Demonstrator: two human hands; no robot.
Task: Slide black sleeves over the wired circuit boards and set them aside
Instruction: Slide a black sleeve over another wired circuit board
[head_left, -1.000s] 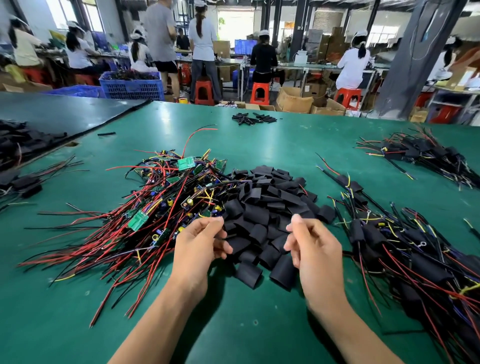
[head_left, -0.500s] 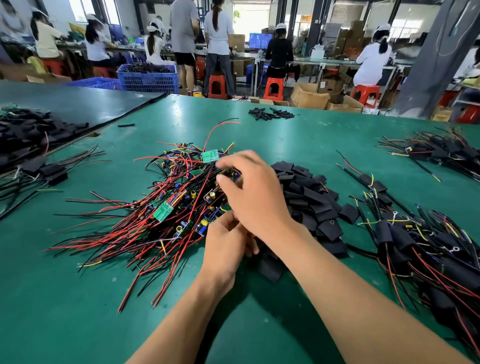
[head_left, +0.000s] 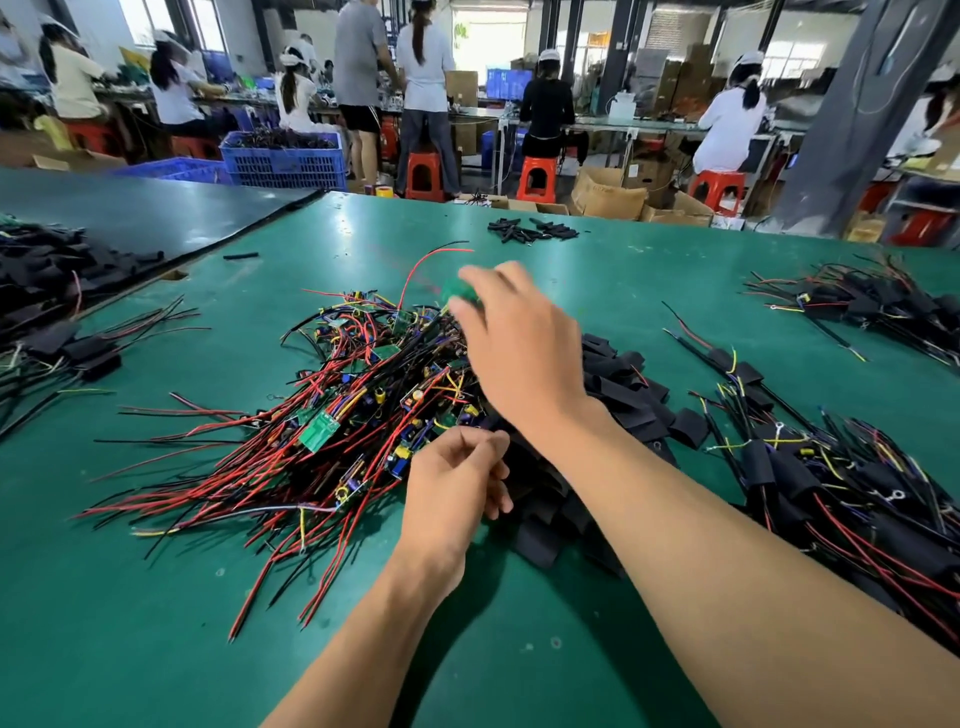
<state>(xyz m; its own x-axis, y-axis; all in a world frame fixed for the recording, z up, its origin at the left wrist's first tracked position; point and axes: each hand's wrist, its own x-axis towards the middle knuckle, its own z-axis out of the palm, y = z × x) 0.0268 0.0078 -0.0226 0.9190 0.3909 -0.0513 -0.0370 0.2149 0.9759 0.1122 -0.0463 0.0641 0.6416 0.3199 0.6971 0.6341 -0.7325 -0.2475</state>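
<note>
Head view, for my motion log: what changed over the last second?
The right hand crossed leftward from the black sleeves to the wired-board pile and now pinches a green circuit board. The left hand stayed by the sleeves; piles unchanged.

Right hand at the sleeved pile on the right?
No, the right hand reaches left over the unsleeved wired boards, pinching a green board.

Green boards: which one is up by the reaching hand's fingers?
The blurred green board at the right hand's fingertips, up above the wire pile; the others, like the pale green one, lie tangled in it.
</note>
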